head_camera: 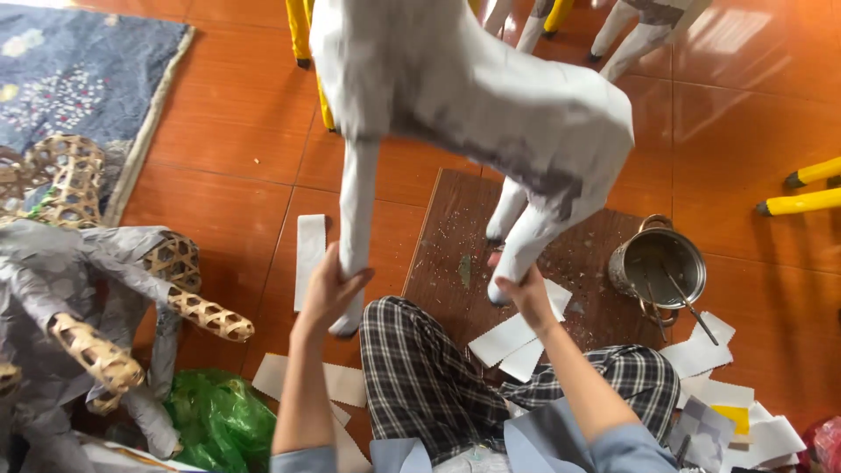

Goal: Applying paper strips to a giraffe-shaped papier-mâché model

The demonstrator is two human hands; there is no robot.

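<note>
Reaching up from our lap, our left hand (328,289) closes round one leg of the white paper-covered animal figure (473,96) and our right hand (526,285) clasps another, above a wooden board (447,254); a metal pot (659,267) stands beside it.

White paper-covered animal figure (473,96), upright, legs down over wooden board (455,236)
</note>
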